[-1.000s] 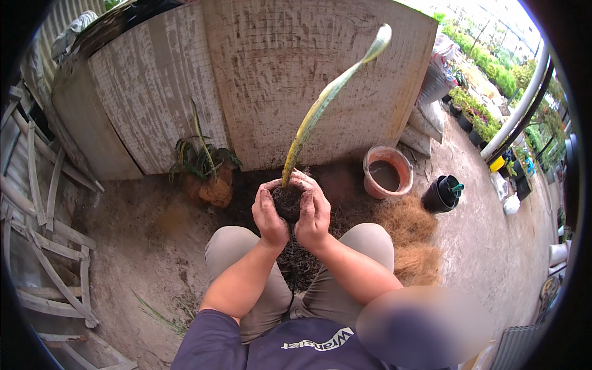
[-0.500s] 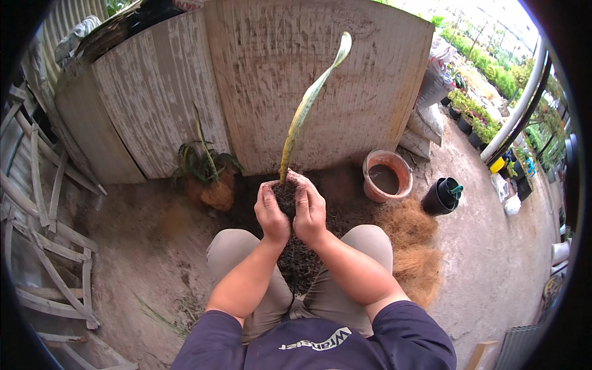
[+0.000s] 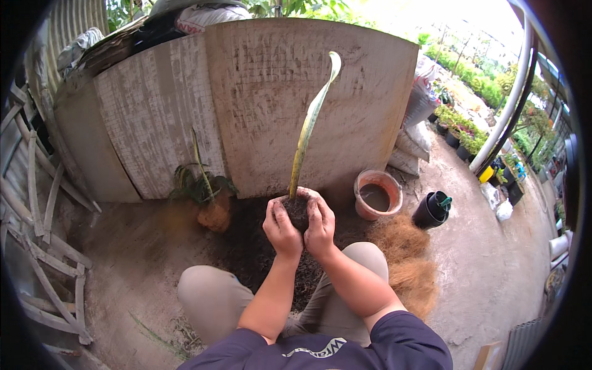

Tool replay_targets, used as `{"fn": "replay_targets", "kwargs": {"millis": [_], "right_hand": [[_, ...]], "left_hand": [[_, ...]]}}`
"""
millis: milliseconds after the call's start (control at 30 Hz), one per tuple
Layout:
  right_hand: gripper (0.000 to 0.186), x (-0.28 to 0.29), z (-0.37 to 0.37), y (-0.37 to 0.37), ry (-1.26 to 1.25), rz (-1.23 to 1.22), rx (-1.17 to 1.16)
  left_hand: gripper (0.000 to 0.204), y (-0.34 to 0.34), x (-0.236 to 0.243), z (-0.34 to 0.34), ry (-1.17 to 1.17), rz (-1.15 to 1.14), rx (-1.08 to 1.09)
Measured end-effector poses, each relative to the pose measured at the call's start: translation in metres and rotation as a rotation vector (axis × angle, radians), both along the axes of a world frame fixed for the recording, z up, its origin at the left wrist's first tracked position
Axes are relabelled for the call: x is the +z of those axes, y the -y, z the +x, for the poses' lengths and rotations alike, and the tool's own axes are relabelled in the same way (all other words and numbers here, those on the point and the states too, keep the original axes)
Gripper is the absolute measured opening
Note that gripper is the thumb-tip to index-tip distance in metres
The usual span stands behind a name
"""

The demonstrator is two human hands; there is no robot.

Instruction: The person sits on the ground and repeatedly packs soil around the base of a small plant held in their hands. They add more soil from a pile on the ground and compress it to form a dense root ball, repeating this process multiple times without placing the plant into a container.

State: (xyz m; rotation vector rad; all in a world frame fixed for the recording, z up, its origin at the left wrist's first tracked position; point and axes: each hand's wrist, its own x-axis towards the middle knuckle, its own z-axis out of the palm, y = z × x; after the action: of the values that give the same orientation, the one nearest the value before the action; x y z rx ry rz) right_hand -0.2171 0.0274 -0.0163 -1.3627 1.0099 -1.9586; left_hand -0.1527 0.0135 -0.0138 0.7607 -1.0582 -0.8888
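Left hand (image 3: 283, 229) and right hand (image 3: 320, 226) clamping soil ball (image 3: 298, 213) between them, apparently firming it around leaf (image 3: 306, 126) leaning toward one o'clock; next move likely calling for even squeezing.

The long leaf (image 3: 301, 148) at twelve o'clock looks smooth and faintly waxy; the soil ball (image 3: 297, 213) below it is matt and crumbly, its dirt dulling the fingers (image 3: 316, 216). At three o'clock, a reddish pot (image 3: 369, 209) looks dull and grimy, the black pot (image 3: 425, 216) beyond it smooth plastic. Coarse, hairy fibre (image 3: 408, 277) lies toward four o'clock. The trousers (image 3: 206, 299) are matt cloth; wooden slats (image 3: 34, 185) at nine o'clock look weathered and dry.
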Motion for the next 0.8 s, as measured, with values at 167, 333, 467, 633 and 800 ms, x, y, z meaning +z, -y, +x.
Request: {"fn": "replay_targets", "kwargs": {"millis": [167,333,467,633,800], "right_hand": [[0.034,0.011,0.009,-0.008,-0.03,0.006,0.044],[0.028,0.016,0.017,-0.013,-0.043,0.244,0.196],[0.029,0.012,0.034,0.001,-0.204,0.295,0.174],[0.027,0.008,0.044,0.02,-0.293,0.246,0.129],[0.028,-0.012,0.043,0.034,-0.374,0.147,0.096]], "left_hand": [[0.036,-0.005,0.003,0.01,-0.19,0.058,-0.062],[0.039,0.001,-0.005,0.036,-0.208,0.129,-0.133],[0.039,0.013,-0.017,0.063,-0.182,0.21,-0.212],[0.038,0.024,-0.028,0.07,-0.255,0.259,-0.173],[0.036,0.026,-0.033,0.071,-0.376,0.325,-0.202]]}}
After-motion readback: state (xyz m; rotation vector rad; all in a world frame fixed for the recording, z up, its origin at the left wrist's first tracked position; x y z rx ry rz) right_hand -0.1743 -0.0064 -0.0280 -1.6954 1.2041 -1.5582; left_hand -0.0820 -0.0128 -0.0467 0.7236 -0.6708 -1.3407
